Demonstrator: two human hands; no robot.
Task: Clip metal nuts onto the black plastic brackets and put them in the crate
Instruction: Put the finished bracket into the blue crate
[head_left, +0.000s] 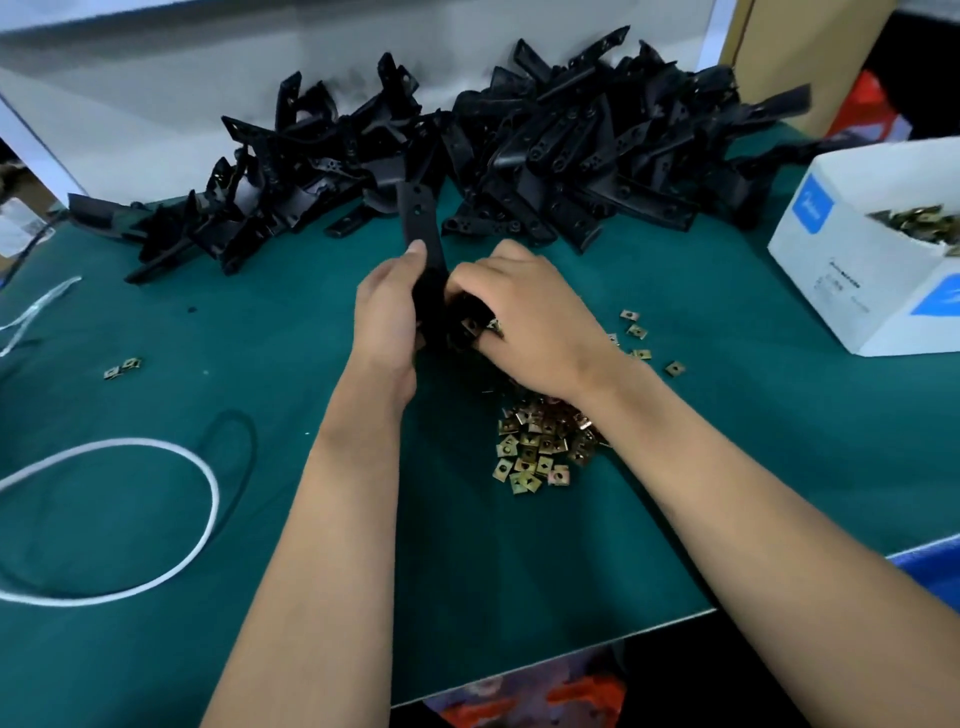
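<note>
Both forearms stretched forward over the green table (727, 441), meeting near its middle. Left hand (387, 322) wrapped round a long black bracket (422, 228), thumb laid up its face, bracket standing nearly upright and leaning slightly away. Right hand (524, 317) curled over the bracket's lower end, fingers bent and pinching a brass-coloured metal nut (471, 326) against the plastic; a second nut just beside it under the fingers.

Near table edge running below the elbows, with a blue crate rim (930, 564) showing at the right, just past that edge. Open green surface between the forearms and out to the left of the left arm.

Heap of loose nuts (540, 447) lying under the right wrist, a few strays scattered to its right and two more far left (123, 367). Big pile of black brackets (519, 156) across the back of the table, close behind the hands. White box (852, 270) with more nuts inside at the right, well apart from the hands. White cord loop (171, 457) and a thin black ring (244, 431) lying at the left.
</note>
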